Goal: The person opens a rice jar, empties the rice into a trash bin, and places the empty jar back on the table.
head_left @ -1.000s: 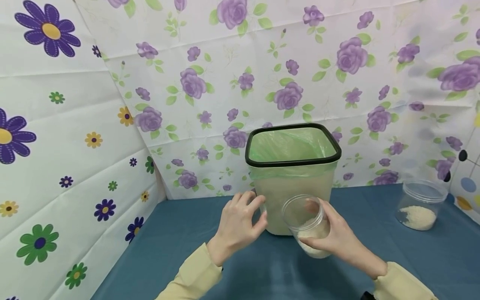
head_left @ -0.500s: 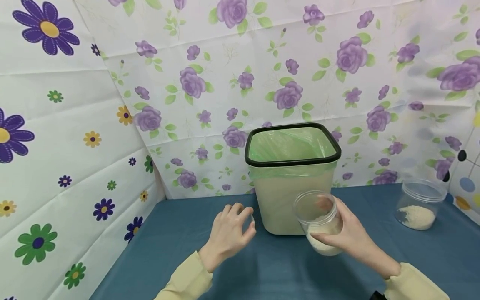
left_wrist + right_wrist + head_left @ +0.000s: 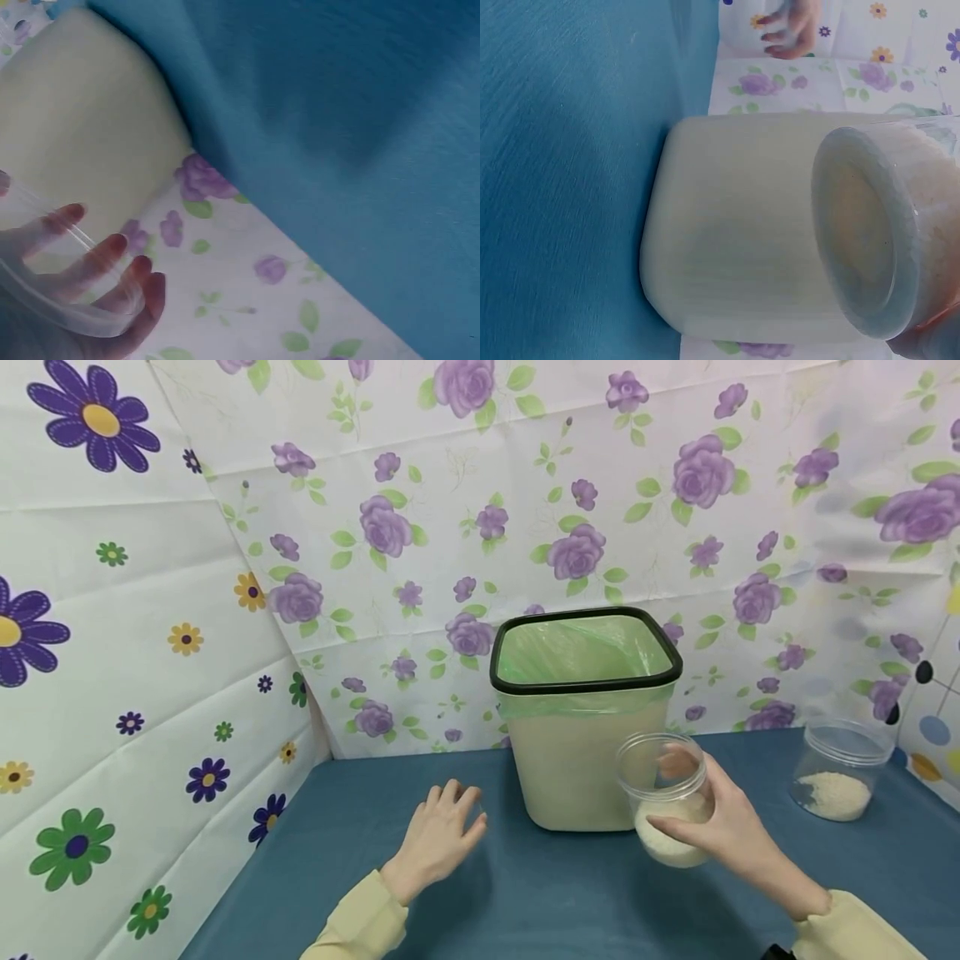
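My right hand (image 3: 738, 827) grips a clear plastic jar (image 3: 667, 793), its mouth uncovered and tilted slightly to the left. White grains, perhaps rice, fill its lower part. In the right wrist view the jar's round base (image 3: 862, 232) faces the camera. My left hand (image 3: 435, 839), over the table at left, holds a clear round lid (image 3: 94, 319) by the rim with curled fingers; in the head view this lid is barely visible. Between and behind the hands stands a pale waste bin (image 3: 570, 768) with a black rim and a green liner (image 3: 592, 652).
A second clear jar (image 3: 843, 752), partly filled with similar white grains, stands at the right on the blue tablecloth (image 3: 525, 902). Flower-patterned sheets (image 3: 450, 485) hang behind the table and at both sides.
Both hands have drawn apart in front of the bin. The left moved left and downward with the lid, while the right carried the jar rightward.
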A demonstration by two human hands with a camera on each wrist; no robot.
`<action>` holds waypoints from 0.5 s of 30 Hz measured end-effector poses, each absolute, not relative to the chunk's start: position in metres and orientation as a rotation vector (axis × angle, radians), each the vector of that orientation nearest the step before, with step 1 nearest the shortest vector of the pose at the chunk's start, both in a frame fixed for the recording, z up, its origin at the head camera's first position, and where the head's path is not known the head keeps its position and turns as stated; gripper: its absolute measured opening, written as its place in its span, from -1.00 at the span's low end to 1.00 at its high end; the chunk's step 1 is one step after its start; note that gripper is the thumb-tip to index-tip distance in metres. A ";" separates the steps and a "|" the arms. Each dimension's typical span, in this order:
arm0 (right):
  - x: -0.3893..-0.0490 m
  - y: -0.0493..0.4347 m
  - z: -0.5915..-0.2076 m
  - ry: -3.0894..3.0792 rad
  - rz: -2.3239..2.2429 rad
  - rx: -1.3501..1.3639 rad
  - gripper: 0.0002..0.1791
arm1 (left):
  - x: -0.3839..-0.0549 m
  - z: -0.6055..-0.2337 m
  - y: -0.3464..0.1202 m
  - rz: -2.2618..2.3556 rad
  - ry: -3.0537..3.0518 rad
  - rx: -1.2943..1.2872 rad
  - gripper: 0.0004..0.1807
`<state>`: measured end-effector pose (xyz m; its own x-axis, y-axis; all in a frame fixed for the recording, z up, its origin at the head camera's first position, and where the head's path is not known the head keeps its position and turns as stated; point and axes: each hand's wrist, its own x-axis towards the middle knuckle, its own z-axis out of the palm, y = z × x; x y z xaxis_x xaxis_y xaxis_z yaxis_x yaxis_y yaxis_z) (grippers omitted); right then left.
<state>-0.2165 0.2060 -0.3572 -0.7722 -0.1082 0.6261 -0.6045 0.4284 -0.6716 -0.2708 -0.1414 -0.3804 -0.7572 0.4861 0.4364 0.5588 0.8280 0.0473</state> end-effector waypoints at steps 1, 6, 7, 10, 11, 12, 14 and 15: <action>-0.216 0.207 -0.357 -2.192 1.321 0.587 -0.10 | -0.271 -0.382 -0.143 -0.251 -2.633 -0.768 -0.69; -0.216 0.213 -0.356 -2.202 1.319 0.532 -0.12 | -0.273 -0.388 -0.147 -0.262 -2.769 -0.709 -0.59; -0.216 0.214 -0.356 -2.204 1.312 0.525 -0.12 | -0.274 -0.389 -0.148 -0.250 -2.787 -0.702 -0.58; -0.215 0.218 -0.355 -2.207 1.298 0.514 -0.13 | -0.274 -0.392 -0.150 -0.210 -2.817 -0.715 -0.55; -0.216 0.219 -0.355 -2.208 1.291 0.508 -0.13 | -0.274 -0.394 -0.151 -0.193 -2.827 -0.723 -0.55; -0.216 0.220 -0.355 -2.208 1.285 0.502 -0.14 | -0.274 -0.395 -0.151 -0.180 -2.837 -0.734 -0.54; -0.216 0.222 -0.354 -2.209 1.277 0.490 -0.14 | -0.273 -0.398 -0.152 -0.160 -2.858 -0.750 -0.54; -0.216 0.222 -0.354 -2.209 1.274 0.485 -0.14 | -0.272 -0.399 -0.152 -0.161 -2.872 -0.752 -0.54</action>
